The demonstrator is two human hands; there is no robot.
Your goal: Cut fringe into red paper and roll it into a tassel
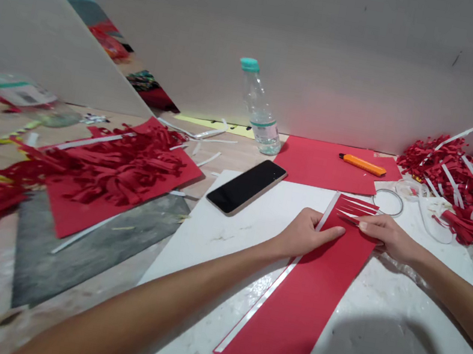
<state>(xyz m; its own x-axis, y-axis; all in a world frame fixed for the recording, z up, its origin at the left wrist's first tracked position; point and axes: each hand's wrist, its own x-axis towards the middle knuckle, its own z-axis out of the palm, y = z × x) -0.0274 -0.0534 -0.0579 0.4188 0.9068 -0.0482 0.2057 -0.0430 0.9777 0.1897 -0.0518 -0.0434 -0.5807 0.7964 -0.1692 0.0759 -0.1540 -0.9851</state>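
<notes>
A long red paper strip (299,310) with a white band along its left edge lies on a white board (218,229). Its far end (357,207) is cut into narrow fringes. My left hand (306,233) rests on the strip just below the fringes, fingers stretched out flat on the paper. My right hand (384,233) is at the strip's right edge beside the fringes. Its fingers are pinched together on a thin pointed thing that I cannot make out, whose tip touches the paper.
A black phone (246,186) lies left of the strip, with a clear bottle (259,111) behind it. An orange cutter (362,164) rests on a red sheet (312,163). Fringed red paper is heaped at left (113,170) and right (469,181). A grey wall (332,47) closes the back.
</notes>
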